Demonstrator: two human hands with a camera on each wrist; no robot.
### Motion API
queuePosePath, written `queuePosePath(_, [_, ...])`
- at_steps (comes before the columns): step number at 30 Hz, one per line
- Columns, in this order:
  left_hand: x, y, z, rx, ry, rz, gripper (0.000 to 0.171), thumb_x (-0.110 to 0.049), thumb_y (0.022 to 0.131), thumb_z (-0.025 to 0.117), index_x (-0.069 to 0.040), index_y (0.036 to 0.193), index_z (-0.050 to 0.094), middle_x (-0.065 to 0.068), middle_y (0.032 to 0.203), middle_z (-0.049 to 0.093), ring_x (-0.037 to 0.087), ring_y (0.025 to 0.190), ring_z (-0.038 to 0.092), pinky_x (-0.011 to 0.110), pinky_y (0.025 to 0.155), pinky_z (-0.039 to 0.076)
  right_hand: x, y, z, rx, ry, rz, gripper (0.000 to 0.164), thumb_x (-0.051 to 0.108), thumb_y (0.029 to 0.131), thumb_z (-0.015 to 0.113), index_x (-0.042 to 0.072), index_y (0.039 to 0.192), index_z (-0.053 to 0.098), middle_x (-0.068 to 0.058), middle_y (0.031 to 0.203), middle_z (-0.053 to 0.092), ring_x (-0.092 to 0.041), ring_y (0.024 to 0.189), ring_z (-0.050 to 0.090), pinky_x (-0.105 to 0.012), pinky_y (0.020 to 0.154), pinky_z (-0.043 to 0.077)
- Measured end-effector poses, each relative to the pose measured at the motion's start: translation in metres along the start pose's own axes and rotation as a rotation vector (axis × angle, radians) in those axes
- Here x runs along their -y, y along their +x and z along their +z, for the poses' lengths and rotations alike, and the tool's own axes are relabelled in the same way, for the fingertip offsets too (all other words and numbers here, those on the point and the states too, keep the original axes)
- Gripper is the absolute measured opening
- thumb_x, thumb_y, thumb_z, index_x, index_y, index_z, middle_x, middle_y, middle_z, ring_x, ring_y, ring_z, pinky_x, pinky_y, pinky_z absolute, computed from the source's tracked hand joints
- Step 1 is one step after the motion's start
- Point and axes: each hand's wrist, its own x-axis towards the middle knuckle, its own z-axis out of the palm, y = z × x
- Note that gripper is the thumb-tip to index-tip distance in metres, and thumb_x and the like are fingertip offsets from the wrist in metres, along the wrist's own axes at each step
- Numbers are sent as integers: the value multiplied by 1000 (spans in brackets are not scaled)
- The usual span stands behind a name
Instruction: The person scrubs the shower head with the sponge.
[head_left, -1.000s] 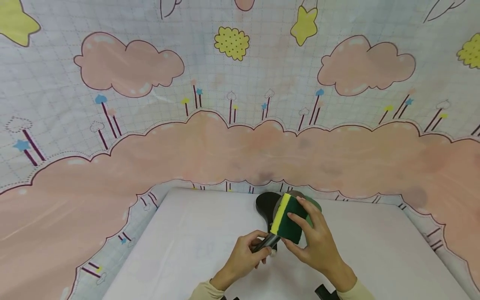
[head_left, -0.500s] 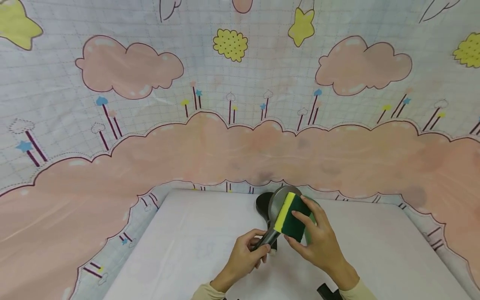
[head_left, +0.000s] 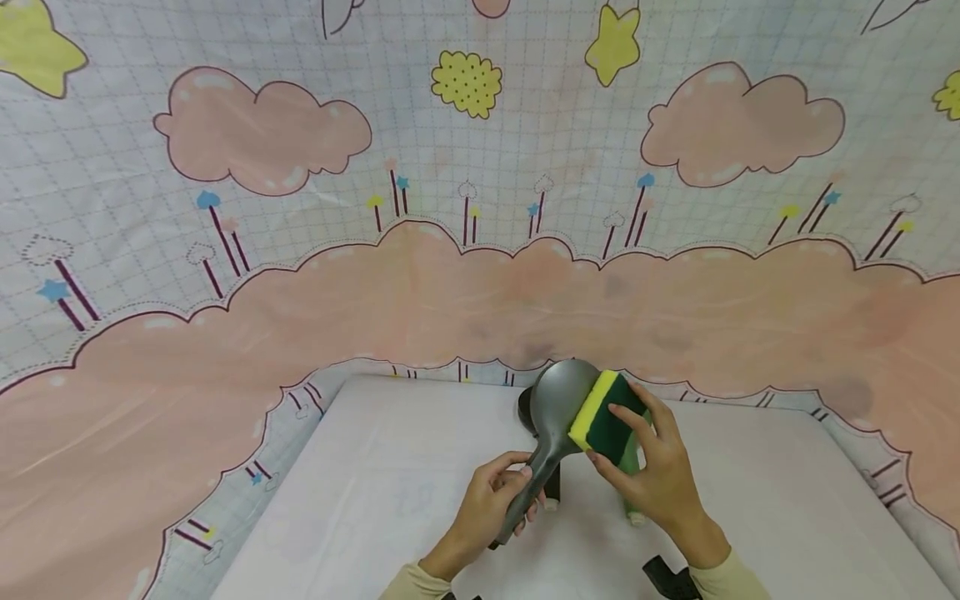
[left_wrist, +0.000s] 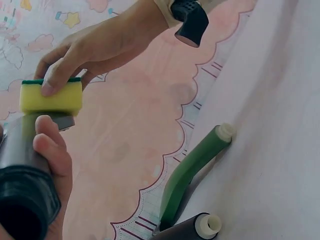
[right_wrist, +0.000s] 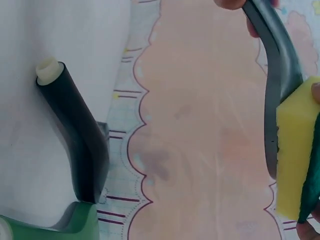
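My left hand grips the handle of a grey handheld shower head, which is raised and tilted with its round head up and to the right. A yellow sponge with a dark green scouring side is pinched between the thumb and fingers of my right hand. The sponge's yellow side lies against the shower head's right side. In the left wrist view, left fingers wrap the handle, and the sponge sits just beyond them. The shower head's face is partly covered.
Behind the hands, a black shower head and a green shower head lie on the white table, their pale connector ends toward me. A cartoon-printed cloth hangs behind the table. A black strap piece shows at my right wrist.
The grey shower head has come up from behind the sponge and shows more fully, handle end included. The sponge and right hand have moved right and slightly up.
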Motion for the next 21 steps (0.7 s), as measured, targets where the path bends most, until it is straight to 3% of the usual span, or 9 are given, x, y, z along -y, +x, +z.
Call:
queuePosePath(2, [-2, 1, 1, -2, -15, 0, 39, -31, 104, 47, -4, 131, 55, 8, 84, 68, 9, 58, 59, 21, 48, 49, 0, 0, -1, 11, 20, 29, 74, 68, 84, 59, 7, 126, 61, -23, 148, 42, -39, 132, 44, -60, 86, 53])
queuePosePath(7, [-5, 1, 4, 9, -75, 20, 44, -29, 105, 45, -1, 139, 50, 22, 91, 64, 8, 62, 60, 20, 51, 50, 1, -1, -2, 25, 25, 48, 68, 54, 79, 76, 8, 126, 62, -23, 148, 41, -40, 132, 43, -60, 88, 53])
queuePosePath(13, [-7, 3, 9, -19, -84, -13, 49, -37, 104, 46, -6, 142, 49, 18, 98, 63, 6, 70, 61, 21, 55, 52, 4, -4, 0, 21, 17, 26, 69, 63, 83, 65, 9, 125, 62, -22, 148, 42, -39, 131, 44, -58, 86, 54])
queuePosePath(14, [-7, 4, 10, -23, -80, -14, 50, -37, 104, 46, -6, 143, 48, 17, 99, 63, 6, 71, 61, 21, 56, 52, 5, -5, 1, 21, 12, 20, 69, 65, 84, 63, 10, 125, 62, -21, 148, 42, -38, 131, 44, -55, 88, 55])
queuePosePath(17, [-7, 6, 12, -31, -71, -16, 50, -37, 104, 44, -8, 145, 46, 14, 101, 64, 6, 76, 61, 21, 61, 53, 8, -7, 4, 12, 8, -19, 68, 66, 85, 59, 11, 125, 63, -21, 147, 44, -35, 130, 45, -32, 101, 50])
queuePosePath(21, [-7, 8, 14, -48, -52, -10, 51, -37, 104, 45, -10, 148, 44, 19, 108, 65, 11, 86, 62, 21, 68, 54, 12, -8, 9, -23, 32, -94, 64, 63, 87, 58, 11, 124, 64, -22, 146, 45, -34, 129, 46, -10, 111, 27])
